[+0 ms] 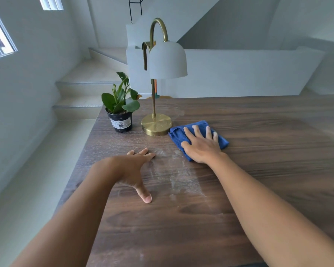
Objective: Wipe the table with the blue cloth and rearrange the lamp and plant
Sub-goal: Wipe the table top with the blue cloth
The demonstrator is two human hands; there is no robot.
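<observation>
Dust streaks lie nearest beside the flat, empty left hand, so the right hand, pressed spread on the blue cloth, should probably sweep back before the lamp and plant beyond.

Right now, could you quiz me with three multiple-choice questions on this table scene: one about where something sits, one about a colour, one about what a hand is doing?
1. The small green plant in a black pot stands where?
A. left of the brass lamp with a white shade
B. right of it
C. on the cloth

2. The folded cloth is:
A. red
B. blue
C. white

3. The right hand is:
A. lifting the lamp
B. clenched in the air
C. pressed flat on the cloth

Answers: 1 A, the pot sits beside the lamp base, nearer the table's left edge. 2 B, plainly blue. 3 C, fingers spread on it.
</observation>
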